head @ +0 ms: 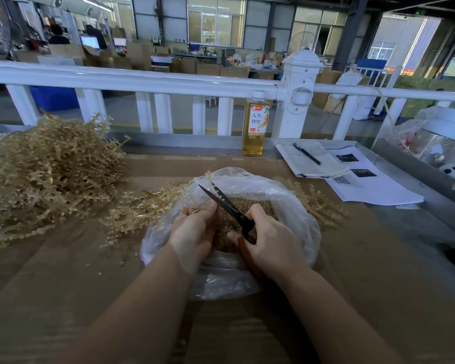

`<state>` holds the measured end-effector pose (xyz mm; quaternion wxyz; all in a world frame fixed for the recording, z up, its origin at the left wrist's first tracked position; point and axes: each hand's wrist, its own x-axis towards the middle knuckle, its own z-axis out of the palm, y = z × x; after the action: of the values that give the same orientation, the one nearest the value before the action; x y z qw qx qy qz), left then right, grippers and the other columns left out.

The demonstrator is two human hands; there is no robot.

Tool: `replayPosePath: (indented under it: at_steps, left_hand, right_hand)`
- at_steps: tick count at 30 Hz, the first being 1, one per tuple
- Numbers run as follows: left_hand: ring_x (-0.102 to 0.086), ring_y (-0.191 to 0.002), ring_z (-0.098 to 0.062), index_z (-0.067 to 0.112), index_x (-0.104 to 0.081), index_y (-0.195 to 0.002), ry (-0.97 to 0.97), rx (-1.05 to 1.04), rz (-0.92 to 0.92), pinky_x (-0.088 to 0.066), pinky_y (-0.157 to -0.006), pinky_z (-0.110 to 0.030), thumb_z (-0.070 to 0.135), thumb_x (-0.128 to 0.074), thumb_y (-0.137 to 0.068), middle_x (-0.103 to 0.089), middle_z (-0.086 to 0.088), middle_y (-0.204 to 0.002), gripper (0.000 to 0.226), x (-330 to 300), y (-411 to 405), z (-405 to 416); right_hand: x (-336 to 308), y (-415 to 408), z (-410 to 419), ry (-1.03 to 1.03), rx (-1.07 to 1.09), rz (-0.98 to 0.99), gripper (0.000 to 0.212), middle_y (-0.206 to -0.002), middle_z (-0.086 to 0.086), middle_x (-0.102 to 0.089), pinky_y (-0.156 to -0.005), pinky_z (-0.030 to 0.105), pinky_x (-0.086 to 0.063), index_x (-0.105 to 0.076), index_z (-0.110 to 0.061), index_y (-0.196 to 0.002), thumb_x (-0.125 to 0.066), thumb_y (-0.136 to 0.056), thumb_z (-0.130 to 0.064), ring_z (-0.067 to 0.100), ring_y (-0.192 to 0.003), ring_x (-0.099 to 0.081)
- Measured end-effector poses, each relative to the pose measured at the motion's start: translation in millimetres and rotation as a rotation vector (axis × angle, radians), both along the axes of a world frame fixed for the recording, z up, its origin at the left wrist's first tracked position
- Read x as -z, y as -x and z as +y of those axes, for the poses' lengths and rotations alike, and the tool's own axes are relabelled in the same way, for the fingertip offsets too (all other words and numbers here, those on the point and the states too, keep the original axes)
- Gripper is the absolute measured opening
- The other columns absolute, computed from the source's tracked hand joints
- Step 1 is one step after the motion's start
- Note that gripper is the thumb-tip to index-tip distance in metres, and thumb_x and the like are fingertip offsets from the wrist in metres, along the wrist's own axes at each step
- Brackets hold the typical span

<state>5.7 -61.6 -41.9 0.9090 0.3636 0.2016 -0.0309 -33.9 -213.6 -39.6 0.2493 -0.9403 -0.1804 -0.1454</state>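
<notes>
Right grip holds scissors, left grip sprig

Dim indoor light, bright far windows, wide-angle bending of the railing, blurred lower edges.

Handles of scissors mostly buried in right hand. Fingertips of left hand curl out of sight; base of pinched sprig hidden. Left edge cuts sprig pile. Print on papers too small to read.

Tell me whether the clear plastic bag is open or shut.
Open: the clear plastic bag gapes, tan clippings visible inside.
</notes>
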Motion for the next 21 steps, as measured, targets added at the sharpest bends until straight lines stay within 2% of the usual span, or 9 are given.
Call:
replayPosePath:
  at_steps: [4,7,8,10,12,14,16,18,21]
  left_hand:
    - [-0.064,-0.079,-0.017,0.001,-0.048,-0.134,0.007,0.025,0.010,-0.058,-0.056,-0.023,0.001,-0.062,-0.086,-0.066,-0.012,-0.099,0.050,0,-1,2]
    - [-0.063,-0.076,-0.016,0.002,-0.045,-0.136,0.020,0.048,-0.001,-0.057,-0.055,-0.021,0.001,-0.061,-0.087,-0.065,-0.009,-0.091,0.051,-2,0,3]
    - [-0.063,-0.076,-0.016,0.001,-0.047,-0.133,0.017,0.055,-0.003,-0.057,-0.056,-0.021,0.002,-0.060,-0.087,-0.065,-0.009,-0.089,0.048,-2,1,2]
    - [-0.063,-0.074,-0.015,0.000,-0.055,-0.123,0.006,0.081,-0.007,-0.058,-0.061,-0.022,0.003,-0.059,-0.088,-0.065,-0.008,-0.085,0.035,-3,2,2]
    - [-0.063,-0.069,-0.014,0.002,-0.063,-0.102,0.004,0.125,-0.045,-0.056,-0.066,-0.023,0.003,-0.055,-0.089,-0.065,-0.006,-0.080,0.015,-6,7,2]
    - [-0.061,-0.068,-0.016,0.003,-0.065,-0.084,0.046,0.108,-0.087,-0.051,-0.074,-0.027,0.002,-0.056,-0.082,-0.064,-0.006,-0.077,0.009,-10,12,4]
    - [-0.063,-0.068,-0.019,0.004,-0.066,-0.079,0.122,0.040,-0.096,-0.050,-0.080,-0.031,0.008,-0.062,-0.076,-0.066,-0.007,-0.072,0.006,-14,15,5]
    - [-0.065,-0.062,-0.015,0.004,-0.066,-0.078,0.142,0.004,-0.084,-0.054,-0.073,-0.028,0.010,-0.060,-0.085,-0.067,-0.004,-0.063,0.011,-18,16,5]
    - [-0.063,-0.047,-0.011,0.000,-0.060,-0.077,0.066,0.028,-0.008,-0.054,-0.049,-0.018,0.000,-0.052,-0.092,-0.064,-0.003,-0.052,0.017,-19,12,2]
  right_hand:
    - [1,-2,0,0.010,-0.004,0.001,0.034,-0.087,-0.007,-0.059,-0.059,0.024,-0.036,-0.034,-0.032,-0.097,-0.053,-0.087,-0.059,0.010,-0.074,-0.052]
    - [0,-3,-1,0.006,-0.015,-0.003,0.033,-0.084,-0.009,-0.058,-0.056,0.012,-0.031,-0.033,-0.033,-0.095,-0.054,-0.087,-0.057,0.007,-0.071,-0.050]
    - [-1,-3,-1,0.005,-0.018,-0.001,0.033,-0.084,-0.009,-0.058,-0.056,0.012,-0.032,-0.034,-0.033,-0.096,-0.054,-0.087,-0.057,0.007,-0.071,-0.051]
    - [-1,-3,-2,0.007,-0.017,-0.006,0.033,-0.087,-0.009,-0.060,-0.057,0.016,-0.035,-0.036,-0.032,-0.098,-0.054,-0.087,-0.057,0.006,-0.071,-0.051]
    - [0,-3,-2,0.014,-0.009,-0.016,0.033,-0.084,-0.011,-0.058,-0.055,0.013,-0.032,-0.036,-0.033,-0.097,-0.055,-0.086,-0.057,0.002,-0.067,-0.048]
    - [-1,-2,-2,0.020,0.003,-0.016,0.033,-0.078,-0.014,-0.053,-0.053,0.009,-0.026,-0.034,-0.034,-0.093,-0.056,-0.085,-0.058,-0.002,-0.062,-0.045]
    - [-1,-2,-2,0.007,0.005,-0.011,0.034,-0.077,-0.015,-0.051,-0.053,0.008,-0.027,-0.035,-0.034,-0.092,-0.057,-0.085,-0.058,-0.002,-0.063,-0.046]
    - [-2,-3,-3,-0.001,0.000,-0.009,0.034,-0.078,-0.016,-0.052,-0.054,0.007,-0.027,-0.035,-0.033,-0.093,-0.058,-0.085,-0.057,-0.001,-0.065,-0.047]
    - [-4,-3,-4,0.005,-0.013,0.005,0.033,-0.077,-0.018,-0.050,-0.053,0.008,-0.027,-0.035,-0.034,-0.093,-0.058,-0.085,-0.057,-0.007,-0.064,-0.046]
